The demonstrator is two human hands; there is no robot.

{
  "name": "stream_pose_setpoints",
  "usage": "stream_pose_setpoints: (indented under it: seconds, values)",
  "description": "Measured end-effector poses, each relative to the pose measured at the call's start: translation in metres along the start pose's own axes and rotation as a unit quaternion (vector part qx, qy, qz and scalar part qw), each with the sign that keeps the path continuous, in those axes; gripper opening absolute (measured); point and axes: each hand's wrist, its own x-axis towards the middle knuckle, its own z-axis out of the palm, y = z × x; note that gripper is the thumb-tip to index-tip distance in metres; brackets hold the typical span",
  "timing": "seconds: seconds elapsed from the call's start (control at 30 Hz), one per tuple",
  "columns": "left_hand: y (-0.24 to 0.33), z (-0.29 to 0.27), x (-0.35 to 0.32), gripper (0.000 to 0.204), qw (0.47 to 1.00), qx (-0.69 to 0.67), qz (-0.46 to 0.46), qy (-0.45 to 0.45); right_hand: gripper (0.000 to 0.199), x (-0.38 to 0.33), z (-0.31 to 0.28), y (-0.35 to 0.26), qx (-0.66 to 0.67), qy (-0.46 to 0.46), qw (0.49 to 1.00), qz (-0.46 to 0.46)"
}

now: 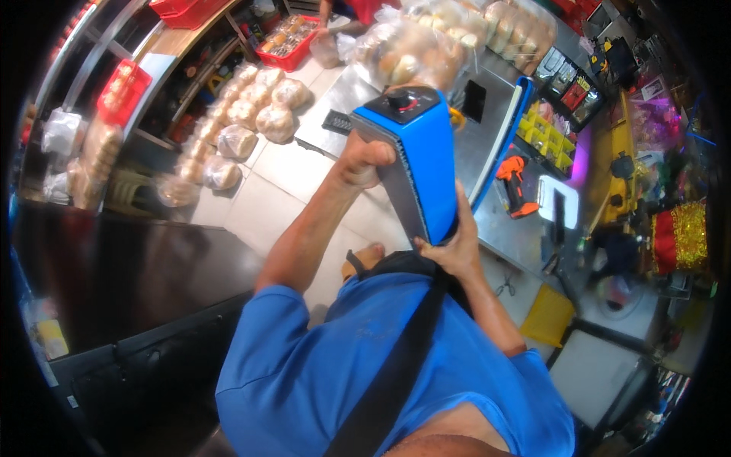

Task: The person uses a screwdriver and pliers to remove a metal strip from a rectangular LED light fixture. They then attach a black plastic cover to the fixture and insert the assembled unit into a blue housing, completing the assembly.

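While both hands clamp it, blue box-shaped machine w/ black dial knob [419, 164] sits lifted at chest height: right hand [455, 242] grips lower end, left hand [364, 161] upper side. Beyond: steel worktable [487, 152], orange power tool [515, 183], clear bags of bread rolls [255, 114] on tiled floor.

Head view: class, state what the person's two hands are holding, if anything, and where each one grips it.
Both hold a blue box-shaped machine: left hand on its upper left side, right hand at its lower end.
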Motion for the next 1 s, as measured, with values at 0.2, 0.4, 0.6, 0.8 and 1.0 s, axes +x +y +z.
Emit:
stream_pose_setpoints:
  seconds: [0.2, 0.4, 0.6, 0.8, 1.0]
  values:
    - [-0.005, -0.004, -0.002, 0.12, 1.0, -0.016, 0.003, -0.019, 0.119, -0.001, -0.001, -0.003, 0.012, -0.004, 1.0, 0.022]
    - [-0.009, -0.005, -0.004, 0.118, 0.999, -0.014, 0.0, -0.03, 0.12, -0.008, -0.001, -0.004, 0.002, 0.003, 1.0, 0.01]
    - [-0.009, -0.003, -0.005, 0.121, 0.999, -0.02, -0.009, -0.027, 0.12, -0.011, -0.004, -0.007, 0.002, -0.007, 1.0, 0.024]
    - [-0.007, 0.003, -0.007, 0.122, 0.999, -0.017, -0.011, -0.032, 0.119, -0.015, -0.003, -0.01, 0.013, -0.001, 1.0, 0.025]
    - [-0.008, 0.005, -0.008, 0.122, 0.999, -0.016, -0.014, -0.032, 0.119, -0.019, -0.002, -0.007, 0.021, 0.008, 0.999, 0.024]
